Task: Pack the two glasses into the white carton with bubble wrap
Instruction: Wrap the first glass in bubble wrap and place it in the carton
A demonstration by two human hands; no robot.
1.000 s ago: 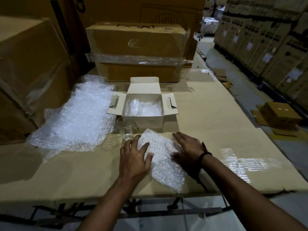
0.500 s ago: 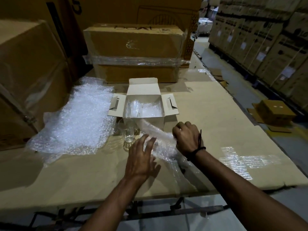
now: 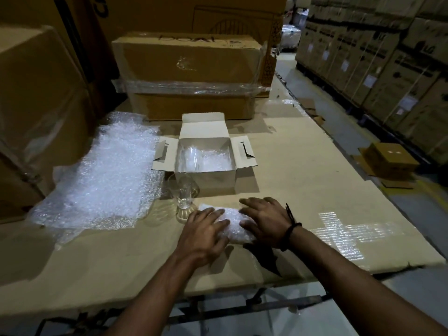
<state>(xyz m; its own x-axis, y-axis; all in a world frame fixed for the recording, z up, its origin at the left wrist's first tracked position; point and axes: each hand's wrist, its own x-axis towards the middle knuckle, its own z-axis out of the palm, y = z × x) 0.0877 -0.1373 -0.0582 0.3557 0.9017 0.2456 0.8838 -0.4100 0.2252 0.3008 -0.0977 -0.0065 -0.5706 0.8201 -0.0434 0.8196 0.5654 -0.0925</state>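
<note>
The surface (image 3: 303,180) lies bare on the right; spare bubble wrap (image 3: 106,175) spreads left. Between them the white carton (image 3: 211,179) stands open, the packed glass (image 3: 192,155) inside. The small wrap piece (image 3: 232,225), lifted half a second ago, now lies folded flat beside the loose glass (image 3: 183,195). The left hand (image 3: 202,235) and right hand (image 3: 264,221) press it, fingers (image 3: 208,213) released, straight.

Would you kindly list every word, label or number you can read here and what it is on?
"DOAL": faint print on top of the taped brown carton, rest blurred.
"LG": on the stacked cartons at right.
White labels on those cartons: too small to read.
White carton: no print visible.
</note>
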